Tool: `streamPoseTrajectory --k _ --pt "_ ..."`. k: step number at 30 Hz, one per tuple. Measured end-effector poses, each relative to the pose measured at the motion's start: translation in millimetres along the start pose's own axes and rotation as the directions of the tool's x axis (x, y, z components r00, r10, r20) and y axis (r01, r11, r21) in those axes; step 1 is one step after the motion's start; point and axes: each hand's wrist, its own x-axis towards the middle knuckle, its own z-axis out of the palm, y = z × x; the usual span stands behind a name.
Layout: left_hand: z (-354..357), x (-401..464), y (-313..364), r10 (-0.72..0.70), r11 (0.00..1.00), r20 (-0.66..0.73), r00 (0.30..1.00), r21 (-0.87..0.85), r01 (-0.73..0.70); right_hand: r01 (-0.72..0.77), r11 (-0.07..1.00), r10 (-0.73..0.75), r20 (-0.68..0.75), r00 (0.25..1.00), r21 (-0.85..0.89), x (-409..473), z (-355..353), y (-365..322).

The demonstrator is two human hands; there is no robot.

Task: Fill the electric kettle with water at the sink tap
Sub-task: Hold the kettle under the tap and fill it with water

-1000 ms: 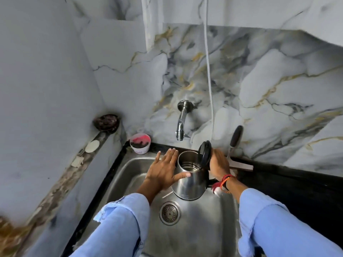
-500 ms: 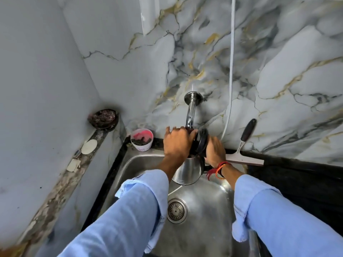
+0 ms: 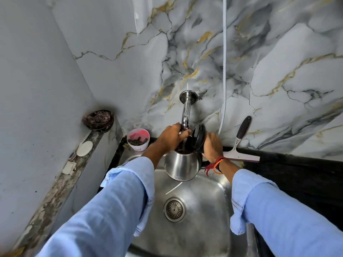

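Note:
A shiny steel electric kettle [image 3: 182,165] hangs above the steel sink [image 3: 202,199], its black lid [image 3: 198,137] flipped up and its mouth right under the chrome tap [image 3: 186,112] on the marble wall. My right hand [image 3: 211,147] grips the kettle's black handle on its right side. My left hand [image 3: 171,136] is closed around the tap's lower end, where the knob sits hidden under my fingers. Whether water is running I cannot make out.
A round drain [image 3: 174,209] lies in the sink floor below the kettle. A white cup [image 3: 138,139] with pink residue stands at the sink's back left corner. A squeegee [image 3: 239,145] leans on the black counter [image 3: 297,175] at right. A scrubber bowl [image 3: 98,118] and soap pieces sit on the left ledge.
My left hand left the kettle's side and rose to close on the tap's end. The kettle came up closer under the spout, still held by my right hand.

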Motion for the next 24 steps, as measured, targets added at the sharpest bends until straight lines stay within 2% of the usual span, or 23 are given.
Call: streamPoseTrajectory --k 4,6,9,13,17,24 --pt "1 -12 0 0.039 0.999 0.059 0.998 0.032 -0.041 0.080 0.997 -0.080 -0.020 0.997 -0.006 -1 -4 4" --pt "4 -24 -11 0.061 0.979 0.075 0.995 0.189 -0.074 0.073 0.997 -0.072 -0.032 0.997 0.034 -4 -7 6" --pt "8 -46 -36 0.061 0.919 0.089 0.994 0.384 -0.091 0.092 0.995 -0.093 -0.024 0.995 -0.028 -8 -8 10" --pt "20 -68 -49 0.073 0.883 0.053 0.996 0.460 -0.089 0.094 0.994 -0.095 -0.033 0.995 -0.047 -9 -8 12" --pt "29 -69 -48 0.075 0.836 0.015 0.997 0.544 -0.071 0.051 0.995 -0.045 -0.065 0.997 0.083 -10 -10 11" --pt "23 -64 -49 0.097 0.800 0.022 0.995 0.593 -0.091 0.084 0.988 -0.071 -0.106 0.992 0.127 -12 -8 13"
